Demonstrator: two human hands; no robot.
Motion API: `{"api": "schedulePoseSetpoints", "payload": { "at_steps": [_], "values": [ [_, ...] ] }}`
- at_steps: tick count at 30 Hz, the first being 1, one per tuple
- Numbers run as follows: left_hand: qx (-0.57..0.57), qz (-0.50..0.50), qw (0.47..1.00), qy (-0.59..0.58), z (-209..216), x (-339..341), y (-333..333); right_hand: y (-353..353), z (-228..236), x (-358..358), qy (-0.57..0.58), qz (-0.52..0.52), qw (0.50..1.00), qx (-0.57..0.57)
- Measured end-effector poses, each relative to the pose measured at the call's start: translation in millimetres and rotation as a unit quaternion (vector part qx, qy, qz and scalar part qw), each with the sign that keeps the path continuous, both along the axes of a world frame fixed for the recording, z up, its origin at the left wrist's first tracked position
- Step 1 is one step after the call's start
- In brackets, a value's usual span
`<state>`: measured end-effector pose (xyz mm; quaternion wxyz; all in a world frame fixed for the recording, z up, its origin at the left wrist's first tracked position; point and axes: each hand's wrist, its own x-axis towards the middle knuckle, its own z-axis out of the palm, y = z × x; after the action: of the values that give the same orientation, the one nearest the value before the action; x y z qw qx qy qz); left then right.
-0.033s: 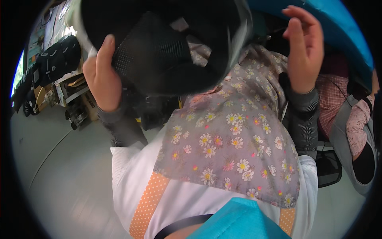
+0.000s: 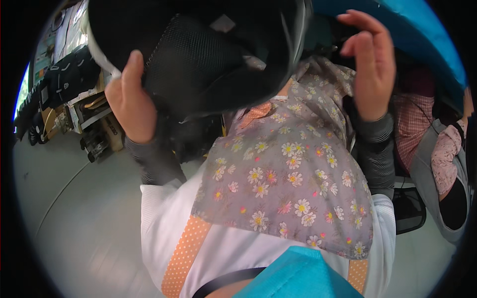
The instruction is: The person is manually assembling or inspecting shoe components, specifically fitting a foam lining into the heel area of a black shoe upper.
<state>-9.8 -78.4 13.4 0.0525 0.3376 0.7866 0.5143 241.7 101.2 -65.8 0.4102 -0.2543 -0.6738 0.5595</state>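
In front of my chest is a large black mesh-lined piece [image 2: 198,59], like the inside of a bag, with a pale rim on its left and a grey see-through edge on its right. A small white label shows inside it. My left hand [image 2: 131,102] grips its left edge, thumb on the near face and the other fingers hidden behind. My right hand [image 2: 373,72] is raised apart from the piece, to its right. Its fingers are loosely bent and spread, with nothing visible in them. Below lies my grey floral apron [image 2: 288,174].
Black bags [image 2: 72,74] lie on a cluttered bench at the left, above a grey floor [image 2: 74,213] with a thin cable. Blue material [image 2: 417,35] arches over the far right. Another person's checked clothing [image 2: 413,119] and a black seat edge [image 2: 410,211] are close on my right.
The black piece has shifted a little left and tilted. My left hand has moved slightly down with it, and my right hand slightly left and down.
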Motion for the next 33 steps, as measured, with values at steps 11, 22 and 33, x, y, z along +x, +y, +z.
{"api": "schedulePoseSetpoints", "payload": {
  "at_steps": [11,22,33],
  "values": [
    [-0.246,-0.289,0.849,-0.367,-36.3,40.8,-44.7,-39.9,3.3,-47.2,-0.139,0.008,0.99,0.024],
    [-0.285,-0.393,0.862,0.146,11.8,12.3,-15.2,-61.6,-3.2,-64.2,-0.204,0.171,0.958,0.102],
    [-0.313,-0.314,0.874,0.198,-63.1,39.2,-6.0,-67.7,-25.2,-50.8,-0.299,0.202,0.932,0.039]
  ]
}}
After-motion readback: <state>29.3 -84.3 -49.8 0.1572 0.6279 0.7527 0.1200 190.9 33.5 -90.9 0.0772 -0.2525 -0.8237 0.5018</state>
